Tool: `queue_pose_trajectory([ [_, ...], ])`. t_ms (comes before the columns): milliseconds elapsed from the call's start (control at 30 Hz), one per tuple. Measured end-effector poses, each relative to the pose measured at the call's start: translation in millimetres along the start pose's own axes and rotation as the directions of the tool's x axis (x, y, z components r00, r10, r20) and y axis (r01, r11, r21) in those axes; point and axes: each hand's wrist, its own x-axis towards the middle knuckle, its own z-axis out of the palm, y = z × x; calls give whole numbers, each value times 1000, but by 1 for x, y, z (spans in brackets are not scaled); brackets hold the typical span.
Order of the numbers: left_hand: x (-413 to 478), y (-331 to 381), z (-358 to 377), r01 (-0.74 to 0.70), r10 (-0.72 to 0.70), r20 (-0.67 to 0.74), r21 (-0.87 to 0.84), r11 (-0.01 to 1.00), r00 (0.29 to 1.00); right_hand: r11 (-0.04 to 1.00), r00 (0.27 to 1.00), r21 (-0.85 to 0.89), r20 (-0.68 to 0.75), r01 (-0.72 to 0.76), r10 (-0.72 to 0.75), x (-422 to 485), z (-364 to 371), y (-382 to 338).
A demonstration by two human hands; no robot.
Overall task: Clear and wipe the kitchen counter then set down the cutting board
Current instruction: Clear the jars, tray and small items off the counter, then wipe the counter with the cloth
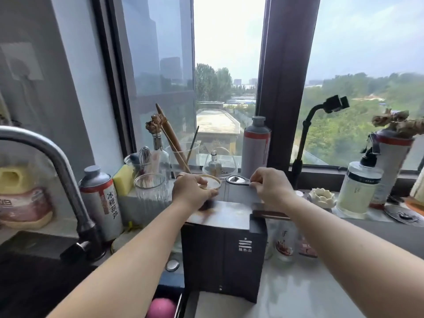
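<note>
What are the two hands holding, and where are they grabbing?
The left hand grips a small gold-rimmed cup by its rim. The right hand pinches a flat metal board at its top edge, beside the oval hole.

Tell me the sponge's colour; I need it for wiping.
The sponge is yellow, clearest in the head view.

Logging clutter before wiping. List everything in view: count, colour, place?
faucet: one, grey, far left
cans: three, grey with red bands, by faucet, centre sill, far right
gold-rimmed cup: one, clear, held centre-left
ribbed glass: one, clear, left of cup
sponge: one, yellow, between left can and ribbed glass
black box: one, black, centre
metal tab: one, silver, above box
phone holder: one, black, right sill
pump bottle: one, pale, right sill
left hand: one, grips cup
right hand: one, fingers pinch metal tab
</note>
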Motion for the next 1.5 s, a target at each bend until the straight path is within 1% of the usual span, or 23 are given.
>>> queue_pose_trajectory([
  [67,15,-5,9,21,-22,26,28,999,999,998,998,-62,65,-21,25,16,10,5],
  [200,30,-9,21,14,-17,75,40,999,997,986,985,-165,166,-19,47,35,21,17],
  [300,24,-5,20,-13,9,92,50,999,996,982,973,-189,226,-10,54,37,22,21],
  [333,18,-2,17,-33,28,88,58,998,996,984,974,-179,224,1,40,33,20,20],
  [367,10,2,14,-52,48,72,53,997,996,989,981,-149,195,16,14,29,17,17],
  [433,-15,9,3,-77,77,2,-4,997,997,997,995,-44,83,66,-62,11,8,8],
  [500,-53,11,-11,-106,100,-75,-77,991,992,985,992,115,-8,126,-126,-24,-2,-3],
  [533,-78,10,-18,-114,102,-106,-113,987,989,969,990,202,-30,143,-140,-48,-6,-7],
  [600,-134,1,-31,-99,71,-152,-188,977,986,925,989,351,-20,145,-147,-104,-9,-8],
  [633,-164,-6,-35,-68,33,-158,-219,973,987,904,990,409,7,124,-139,-134,-7,-6],
  [733,-252,-32,-39,131,-161,-101,-252,959,982,863,982,504,169,-16,-81,-217,12,7],
  [800,-303,-44,-40,270,-302,-82,-274,923,950,852,953,515,293,-94,-72,-262,29,13],
  [900,-371,-52,-44,425,-482,-122,-322,846,868,835,896,535,423,-128,-133,-315,47,15],
  [1000,-437,-53,-59,558,-622,-135,-327,763,771,807,827,577,510,-125,-237,-355,52,16],
  [1100,-494,-53,-80,644,-723,-200,-343,684,662,783,777,613,544,-110,-316,-381,55,10],
  [1200,-536,-57,-107,667,-772,-270,-392,634,575,779,731,622,565,-74,-382,-404,65,-14],
  [1367,-580,-78,-152,632,-784,-383,-463,621,489,772,638,636,593,4,-492,-446,87,-84],
  [1500,-604,-114,-196,603,-777,-424,-490,629,466,791,597,609,617,50,-513,-470,114,-152],
])
